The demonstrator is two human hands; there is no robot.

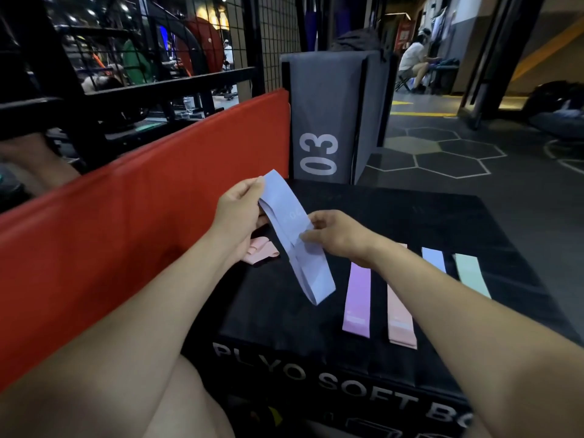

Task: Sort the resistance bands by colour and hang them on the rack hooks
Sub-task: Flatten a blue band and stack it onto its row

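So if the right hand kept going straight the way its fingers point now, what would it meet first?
The right hand points left, its fingers already pinching the blue band. Straight past the band it would probably meet the left hand, which grips the band's upper end, though depth between the hands is hard to judge.

Two hands hold a light blue band point(295, 235) up over a black box point(395, 216). The left hand point(240, 213) pinches its top end. The right hand point(335, 232) pinches it near the middle, and the bottom end hangs down. Four bands lie flat in a row on the box: a purple band point(357, 298), a pink band point(399, 324), a small blue band point(433, 259) and a green band point(472, 275). A crumpled pink band point(260, 249) lies under the left hand. A red pad point(126, 210) stands on the left. A grey box point(328, 121) marked 03 stands behind.
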